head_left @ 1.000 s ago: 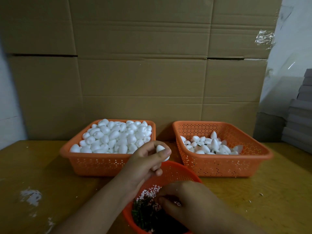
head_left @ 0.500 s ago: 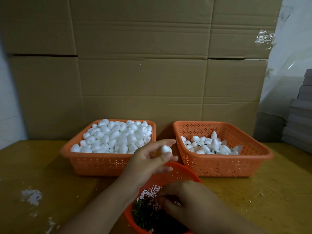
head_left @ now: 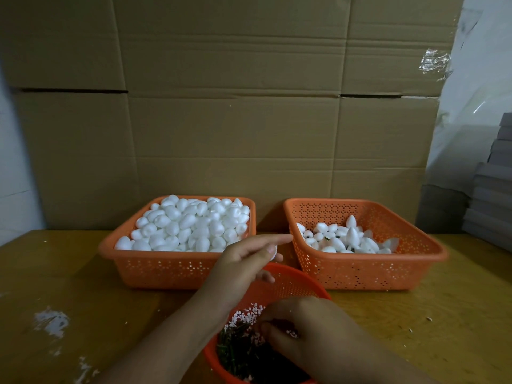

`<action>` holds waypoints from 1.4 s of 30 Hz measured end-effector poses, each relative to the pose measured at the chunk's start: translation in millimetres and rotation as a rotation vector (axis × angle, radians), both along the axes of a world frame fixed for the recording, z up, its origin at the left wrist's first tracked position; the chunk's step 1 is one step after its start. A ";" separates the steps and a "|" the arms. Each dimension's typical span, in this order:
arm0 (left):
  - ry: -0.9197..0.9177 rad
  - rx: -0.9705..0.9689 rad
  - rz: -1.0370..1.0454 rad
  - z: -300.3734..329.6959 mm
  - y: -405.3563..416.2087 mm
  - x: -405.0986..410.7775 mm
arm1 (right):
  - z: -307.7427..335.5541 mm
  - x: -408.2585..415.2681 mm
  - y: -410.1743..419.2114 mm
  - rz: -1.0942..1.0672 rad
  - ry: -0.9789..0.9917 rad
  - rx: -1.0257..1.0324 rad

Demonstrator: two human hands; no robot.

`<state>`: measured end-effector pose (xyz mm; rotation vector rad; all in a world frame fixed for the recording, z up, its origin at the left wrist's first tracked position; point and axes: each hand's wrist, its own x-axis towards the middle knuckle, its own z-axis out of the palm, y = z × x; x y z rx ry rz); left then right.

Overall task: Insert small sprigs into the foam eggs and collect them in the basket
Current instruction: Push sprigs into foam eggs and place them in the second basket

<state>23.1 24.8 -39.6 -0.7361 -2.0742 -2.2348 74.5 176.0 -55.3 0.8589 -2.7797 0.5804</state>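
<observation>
Beyond my left hand sits the full basket of plain eggs. That hand has rolled its foam egg nearly behind the thumb, ready for a sprig. My right hand still pinches among sprigs; collecting basket beyond it.

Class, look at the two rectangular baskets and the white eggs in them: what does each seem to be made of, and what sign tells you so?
Baskets: seemingly moulded orange plastic, slightly glossy, with perforated walls and rolled rims. Eggs: likely foam, matte white, smooth and uniform.
</observation>
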 end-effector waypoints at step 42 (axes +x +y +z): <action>-0.122 0.103 0.006 1.7 -0.3 -5.4 | 0.4 -0.7 -0.1 0.010 0.014 0.023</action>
